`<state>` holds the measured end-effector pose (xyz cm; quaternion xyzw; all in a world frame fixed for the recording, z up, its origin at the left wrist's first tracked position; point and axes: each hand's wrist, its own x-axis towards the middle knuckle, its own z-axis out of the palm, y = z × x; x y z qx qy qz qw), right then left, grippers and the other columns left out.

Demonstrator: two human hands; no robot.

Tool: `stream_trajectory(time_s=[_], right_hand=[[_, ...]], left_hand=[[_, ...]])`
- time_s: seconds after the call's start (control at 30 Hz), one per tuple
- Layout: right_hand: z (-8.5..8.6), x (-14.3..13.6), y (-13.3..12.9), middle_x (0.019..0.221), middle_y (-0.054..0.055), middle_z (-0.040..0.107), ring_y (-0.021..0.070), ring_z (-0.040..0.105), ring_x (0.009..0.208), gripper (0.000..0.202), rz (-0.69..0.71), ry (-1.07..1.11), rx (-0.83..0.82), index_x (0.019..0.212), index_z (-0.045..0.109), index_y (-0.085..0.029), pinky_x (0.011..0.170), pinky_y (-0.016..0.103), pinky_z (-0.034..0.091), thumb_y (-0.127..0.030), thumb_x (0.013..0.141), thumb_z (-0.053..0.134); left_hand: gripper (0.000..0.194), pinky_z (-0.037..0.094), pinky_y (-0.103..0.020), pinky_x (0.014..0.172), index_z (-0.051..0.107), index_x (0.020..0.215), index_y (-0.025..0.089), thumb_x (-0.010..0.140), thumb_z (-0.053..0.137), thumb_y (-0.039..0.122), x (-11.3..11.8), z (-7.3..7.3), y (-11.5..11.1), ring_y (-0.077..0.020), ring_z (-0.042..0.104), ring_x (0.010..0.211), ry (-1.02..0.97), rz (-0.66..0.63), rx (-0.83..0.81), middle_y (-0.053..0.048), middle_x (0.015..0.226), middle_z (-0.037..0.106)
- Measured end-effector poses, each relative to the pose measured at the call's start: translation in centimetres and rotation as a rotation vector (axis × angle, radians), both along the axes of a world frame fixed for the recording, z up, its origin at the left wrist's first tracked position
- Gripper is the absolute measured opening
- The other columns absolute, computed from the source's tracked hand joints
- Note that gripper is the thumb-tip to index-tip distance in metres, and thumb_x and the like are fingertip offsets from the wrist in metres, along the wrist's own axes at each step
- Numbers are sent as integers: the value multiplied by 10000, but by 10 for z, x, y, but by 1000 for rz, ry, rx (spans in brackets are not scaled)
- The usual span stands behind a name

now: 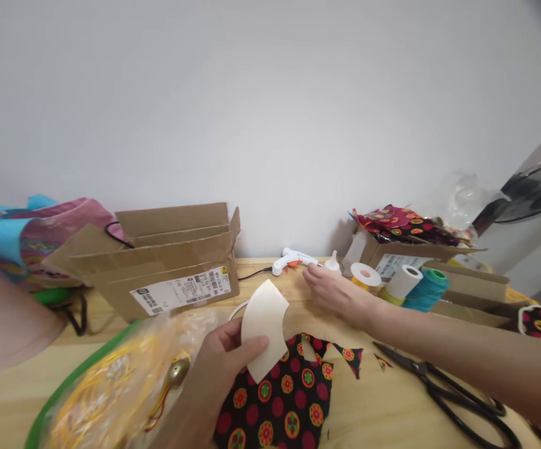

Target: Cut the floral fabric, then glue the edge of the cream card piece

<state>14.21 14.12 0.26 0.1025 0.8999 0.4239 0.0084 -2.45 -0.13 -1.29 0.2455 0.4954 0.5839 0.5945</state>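
My left hand pinches a curved white card piece between thumb and fingers, over dark patterned fabric with a cut-out edge. Farther back, my right hand reaches across the table, just in front of a white glue gun and a small white nozzled bottle. Its fingers are near the bottle; whether they touch or grip anything cannot be made out. Black scissors lie below my right forearm, with fabric scraps to their left.
An open cardboard box stands at the back left. A plastic bag with yellow cords lies at the front left. At the right are a tape roll, thread spools and a box of fabric. A fan is beyond.
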Motion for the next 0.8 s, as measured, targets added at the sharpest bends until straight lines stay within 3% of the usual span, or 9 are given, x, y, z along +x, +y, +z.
stream_trajectory(time_s=[0.17, 0.37, 0.5, 0.53, 0.57, 0.63, 0.73, 0.8], right_hand=[[-3, 5, -5, 760, -3, 687, 240, 528, 947, 193, -9, -60, 54, 553, 656, -303, 954, 389, 312, -116, 597, 638], [5, 5, -8, 795, 60, 694, 278, 538, 900, 121, 9, -21, 2, 666, 709, -219, 996, 387, 301, -160, 563, 683], [29, 10, -34, 734, 87, 663, 255, 548, 752, 150, 28, 99, -90, 801, 688, -146, 804, 400, 440, -205, 672, 638], [32, 12, -44, 675, 42, 636, 216, 537, 673, 87, 46, 145, -154, 778, 665, -178, 699, 361, 461, -202, 719, 607], [33, 15, -54, 637, 12, 617, 189, 522, 624, 61, 83, 301, -321, 717, 641, -203, 596, 323, 442, -188, 744, 589], [25, 19, -74, 660, -7, 629, 156, 502, 579, 184, 172, 569, -510, 742, 637, -214, 549, 294, 390, -184, 830, 478], [0, 22, -97, 735, -45, 687, 131, 544, 644, 283, 247, 815, -481, 797, 651, -259, 661, 279, 377, -133, 881, 412], [-13, 23, -104, 766, -66, 701, 122, 561, 675, 288, 210, 876, -469, 801, 653, -294, 711, 276, 370, -144, 887, 423]], left_hand=[[326, 484, -322, 674, 689, 905, 173, 586, 737, 223, -3, -10, 3, -217, 655, 690, 49, 1, -60, -33, 741, 735], [314, 481, -347, 717, 697, 859, 168, 558, 758, 234, 4, -16, 4, -245, 660, 757, 18, -31, -134, -54, 749, 735], [253, 487, -324, 684, 699, 816, 150, 570, 743, 192, 11, -10, 3, -232, 660, 731, -119, -52, -137, -61, 744, 733], [238, 488, -310, 663, 696, 801, 143, 571, 741, 181, 12, -8, 1, -227, 660, 724, -154, -59, -157, -64, 739, 730], [226, 487, -299, 643, 692, 789, 137, 572, 741, 174, 14, -7, 0, -224, 659, 718, -184, -66, -182, -69, 735, 728], [212, 482, -290, 617, 682, 781, 132, 579, 736, 163, 17, -4, -3, -219, 656, 707, -251, -70, -224, -76, 740, 723], [196, 468, -281, 585, 673, 796, 132, 602, 704, 133, 25, 0, -6, -198, 648, 657, -342, -77, -243, -70, 718, 713], [150, 450, -263, 560, 669, 754, 134, 606, 684, 114, 32, 0, -7, -172, 632, 598, -386, -95, -255, -54, 657, 699]])
